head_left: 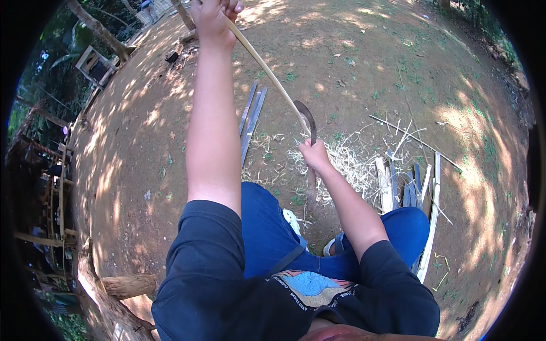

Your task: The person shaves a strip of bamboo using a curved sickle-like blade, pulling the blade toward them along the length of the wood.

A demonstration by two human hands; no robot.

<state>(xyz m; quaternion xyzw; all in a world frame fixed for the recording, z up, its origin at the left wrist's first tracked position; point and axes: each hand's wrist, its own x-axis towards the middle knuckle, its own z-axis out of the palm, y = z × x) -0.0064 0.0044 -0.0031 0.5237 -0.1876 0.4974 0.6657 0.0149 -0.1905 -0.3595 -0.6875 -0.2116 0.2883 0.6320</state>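
Ground (369,74) ahead open — strip (268,72) bars gap between hands (316,156); slats (385,184) by knee (408,232).

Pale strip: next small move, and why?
I'd likely bring the left hand back toward the right hand for another pass. It grips the pale strip far out ahead, the strip runs down to the curved blade in the right hand, and pale shavings on the ground suggest scraping.

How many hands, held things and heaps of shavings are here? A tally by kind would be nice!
Hands, left hand and right hand: 2
Curved tool, held: 1
Pale strip, held: 1
Heap of pale shavings: 1
Total: 5
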